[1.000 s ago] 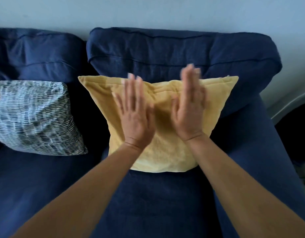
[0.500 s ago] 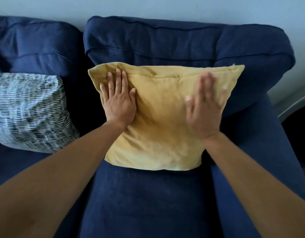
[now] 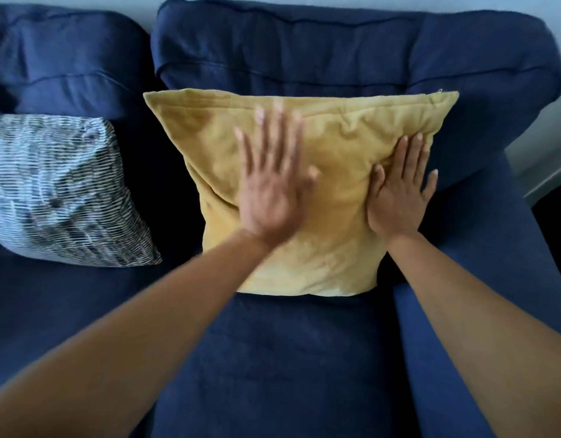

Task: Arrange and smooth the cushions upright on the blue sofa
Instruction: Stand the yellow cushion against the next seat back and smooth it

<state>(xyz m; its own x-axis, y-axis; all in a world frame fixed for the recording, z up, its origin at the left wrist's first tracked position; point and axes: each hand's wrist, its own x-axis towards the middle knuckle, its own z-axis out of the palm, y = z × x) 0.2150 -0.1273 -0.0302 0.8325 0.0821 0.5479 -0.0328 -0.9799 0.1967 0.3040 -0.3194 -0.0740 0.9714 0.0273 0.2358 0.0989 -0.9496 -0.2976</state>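
A yellow cushion (image 3: 336, 172) leans upright against the back of the blue sofa (image 3: 304, 49). My left hand (image 3: 272, 184) lies flat and open over the cushion's middle, blurred by motion. My right hand (image 3: 399, 197) presses flat on the cushion's right edge, fingers spread and pointing up. Neither hand grips anything. A cushion with a black-and-white pattern (image 3: 58, 194) leans against the sofa back at the left, apart from both hands.
The sofa's seat (image 3: 288, 358) stretches in front of the yellow cushion. A pale wall (image 3: 554, 14) runs behind the sofa. At the right edge, beyond the sofa arm, lies a dark floor area (image 3: 557, 229).
My left hand has swept from the cushion's upper left toward its middle. My right hand has slid further right and down to the cushion's edge.
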